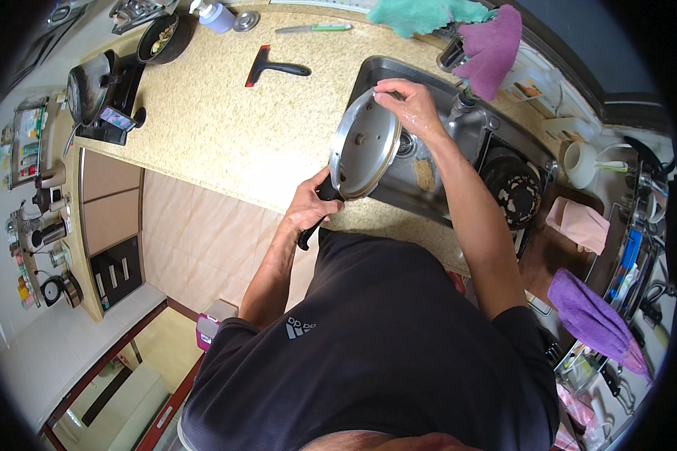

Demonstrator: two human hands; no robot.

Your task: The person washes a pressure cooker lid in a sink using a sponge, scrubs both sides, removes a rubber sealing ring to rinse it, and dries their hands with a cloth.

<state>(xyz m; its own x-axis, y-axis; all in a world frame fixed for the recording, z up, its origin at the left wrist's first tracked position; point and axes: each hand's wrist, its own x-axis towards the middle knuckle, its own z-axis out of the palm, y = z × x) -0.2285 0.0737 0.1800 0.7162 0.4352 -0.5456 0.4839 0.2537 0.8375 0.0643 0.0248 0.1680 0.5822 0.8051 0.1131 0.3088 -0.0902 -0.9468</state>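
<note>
A round metal pressure cooker lid [366, 144] is held tilted over the left edge of the sink, its inner side facing me. My left hand [310, 206] grips its black handle [328, 190] at the near end. On the far rim, the fingers of my right hand [409, 107] pinch the edge; that hand looks wet. Below and to the right lies the stainless steel sink [383, 70], with a drain [407, 144] and a tan sponge or scrubbing pad [424, 175] in its basin. The faucet [464, 104] stands behind my right wrist.
A squeegee [276, 67] and a green-handled knife [313, 28] lie on the speckled counter [203, 113]. A dark pot with a worn bottom [516, 189] sits in the sink's right part. Purple [491, 48] and green cloths [423, 14] hang by the faucet. A phone [117, 118] rests near the stove.
</note>
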